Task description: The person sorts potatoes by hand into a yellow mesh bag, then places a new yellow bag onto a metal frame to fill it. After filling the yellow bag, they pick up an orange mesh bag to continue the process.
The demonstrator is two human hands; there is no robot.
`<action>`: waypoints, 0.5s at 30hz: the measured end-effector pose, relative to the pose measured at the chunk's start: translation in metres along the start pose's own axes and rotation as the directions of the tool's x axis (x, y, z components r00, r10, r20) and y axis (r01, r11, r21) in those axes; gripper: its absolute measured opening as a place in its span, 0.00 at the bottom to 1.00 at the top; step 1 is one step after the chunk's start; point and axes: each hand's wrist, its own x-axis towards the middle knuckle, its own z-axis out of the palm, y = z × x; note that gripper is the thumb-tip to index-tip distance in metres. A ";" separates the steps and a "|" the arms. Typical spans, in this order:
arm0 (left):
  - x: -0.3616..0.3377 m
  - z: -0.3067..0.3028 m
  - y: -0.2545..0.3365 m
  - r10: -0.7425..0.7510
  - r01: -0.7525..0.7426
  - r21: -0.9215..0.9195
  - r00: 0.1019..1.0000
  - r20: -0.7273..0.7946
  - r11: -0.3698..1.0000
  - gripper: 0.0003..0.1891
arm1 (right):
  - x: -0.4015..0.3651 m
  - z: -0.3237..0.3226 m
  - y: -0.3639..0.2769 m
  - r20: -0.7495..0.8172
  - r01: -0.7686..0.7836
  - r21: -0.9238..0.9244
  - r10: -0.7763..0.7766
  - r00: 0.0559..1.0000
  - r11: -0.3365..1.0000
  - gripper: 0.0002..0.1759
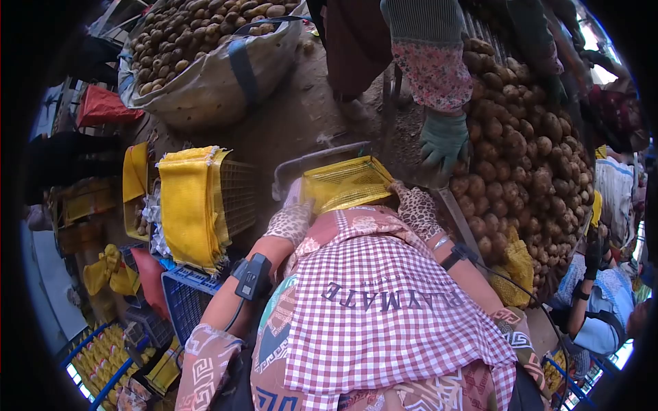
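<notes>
Mesh sack (345,182), one, gripped between left hand (291,220) and right hand (415,209).

Potato-filled bulk bag (205,92), blue crate (184,298)

We see a yellow mesh sack (346,183), its mouth stretched wide and tilted upward, gripped at either side by our left hand (291,222) and right hand (415,209).

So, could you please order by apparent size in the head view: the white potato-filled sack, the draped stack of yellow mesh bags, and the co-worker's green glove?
1. White potato-filled sack
2. Draped stack of yellow mesh bags
3. Co-worker's green glove
Fisheye view; real sizes may differ.
</notes>
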 end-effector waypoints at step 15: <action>0.019 0.013 -0.012 0.039 -0.045 -0.047 0.992 -0.124 0.998 0.26 | 0.029 0.019 0.001 -0.020 0.046 0.117 -0.044 0.999 0.992 0.30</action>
